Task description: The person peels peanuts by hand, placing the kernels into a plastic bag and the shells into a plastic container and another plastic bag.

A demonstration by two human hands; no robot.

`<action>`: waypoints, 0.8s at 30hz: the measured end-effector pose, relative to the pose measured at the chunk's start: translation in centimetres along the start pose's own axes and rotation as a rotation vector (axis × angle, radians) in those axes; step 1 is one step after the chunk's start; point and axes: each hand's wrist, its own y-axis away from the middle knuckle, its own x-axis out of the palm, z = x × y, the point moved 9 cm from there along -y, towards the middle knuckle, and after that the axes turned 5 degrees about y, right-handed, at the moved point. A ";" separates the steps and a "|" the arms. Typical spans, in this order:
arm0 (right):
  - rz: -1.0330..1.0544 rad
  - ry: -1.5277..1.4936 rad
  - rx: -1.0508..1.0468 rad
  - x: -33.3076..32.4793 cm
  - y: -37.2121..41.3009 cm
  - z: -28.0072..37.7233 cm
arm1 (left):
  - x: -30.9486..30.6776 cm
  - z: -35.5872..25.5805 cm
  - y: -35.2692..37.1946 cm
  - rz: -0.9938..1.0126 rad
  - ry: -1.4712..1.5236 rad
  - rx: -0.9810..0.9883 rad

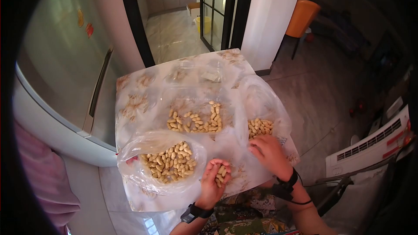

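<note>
Several unshelled peanuts (222,173) rest in my left hand (211,183), its fingers curled around them near the table's front edge. Just left of it, an open clear plastic bag (126,156) holds a big heap of peanuts (172,161). My right hand (272,156) is at the near side of a second clear bag (265,98), by the peanuts (261,126) inside. Its fingers are bent and drawn together; what they hold, if anything, is hidden. Between the bags, a clear plastic tray (191,93) contains more peanuts (198,124).
The table (146,202) has a pale floral cover. A fridge (69,61) stands close on the left. Beyond the table, a doorway leads to a kitchen with a yellow bin (203,24). An orange chair (302,17) stands at the back right, and a white appliance (370,143) at right.
</note>
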 end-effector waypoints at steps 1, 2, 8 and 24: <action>-0.030 -0.009 -0.052 0.3 0.2 0.8 | 0.0 0.0 0.0 0.009 0.000 -0.005; -0.060 -0.017 -0.103 0.4 0.3 1.7 | 0.0 0.1 0.1 0.017 0.001 -0.010; -0.066 -0.140 -0.040 1.3 0.8 1.7 | -0.2 0.2 0.1 0.015 -0.007 -0.016; 0.125 -0.031 0.125 0.1 -0.6 -3.5 | 0.0 0.1 0.1 0.024 -0.018 -0.021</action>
